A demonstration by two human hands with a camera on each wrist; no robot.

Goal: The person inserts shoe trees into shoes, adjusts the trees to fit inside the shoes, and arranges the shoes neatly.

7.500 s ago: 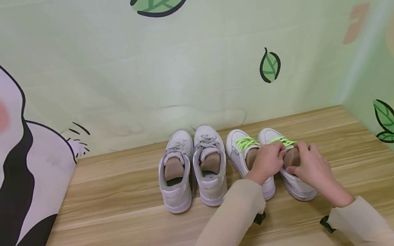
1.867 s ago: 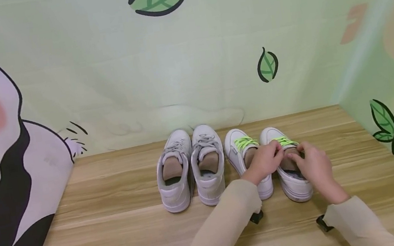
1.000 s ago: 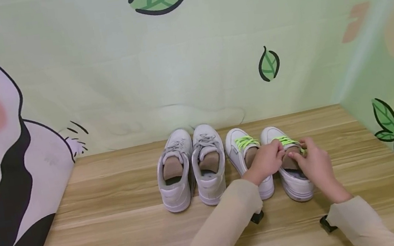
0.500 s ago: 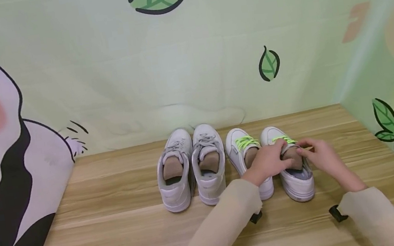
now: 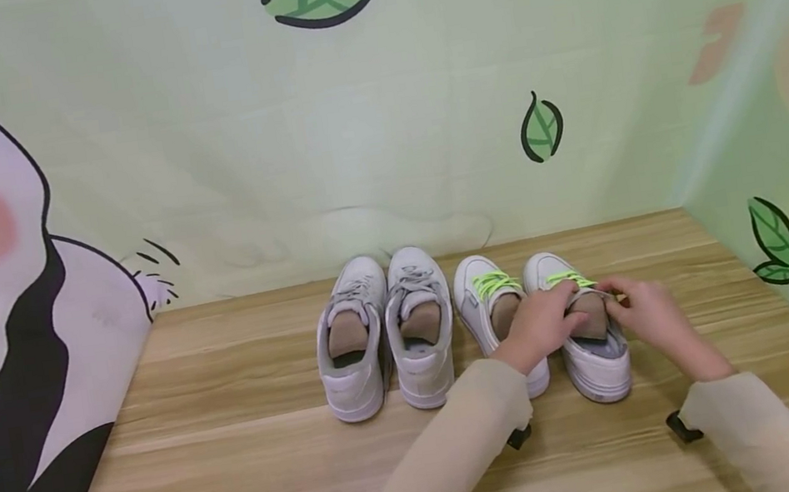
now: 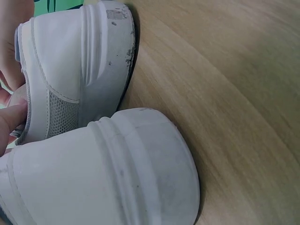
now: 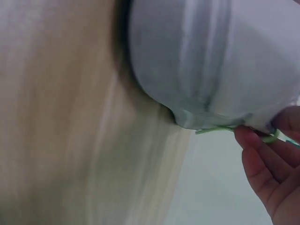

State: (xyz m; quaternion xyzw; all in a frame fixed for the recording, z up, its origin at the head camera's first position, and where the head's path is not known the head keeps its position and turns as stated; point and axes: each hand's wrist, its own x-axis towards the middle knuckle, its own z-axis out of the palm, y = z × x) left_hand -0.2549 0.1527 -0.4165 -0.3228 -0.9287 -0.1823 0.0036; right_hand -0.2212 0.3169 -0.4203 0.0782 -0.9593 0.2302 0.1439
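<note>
A white sneaker [image 5: 598,377] with neon-green laces [image 5: 567,279] stands at the right end of a row, heel toward me. At the left side of its opening, my left hand [image 5: 543,324] holds the collar, thumb turned in toward the brown tongue [image 5: 590,318]. On the opposite side my right hand [image 5: 650,315] pinches a green lace near the top eyelets. In the right wrist view the lace end [image 7: 213,129] sticks out from between thumb and fingers along the shoe's side. The matching sneaker [image 5: 479,310] stands just left, partly hidden behind my left hand.
Two white sneakers with grey laces, one at the far left [image 5: 354,390] and one beside it [image 5: 426,376], stand in the same row. Below lies a wood-grain surface [image 5: 244,469]. A printed cloth backdrop [image 5: 378,130] rises right behind the toes.
My right hand has moved from over the shoe's opening out to its right edge. My left thumb has spread toward the tongue. The sneakers stay where they were.
</note>
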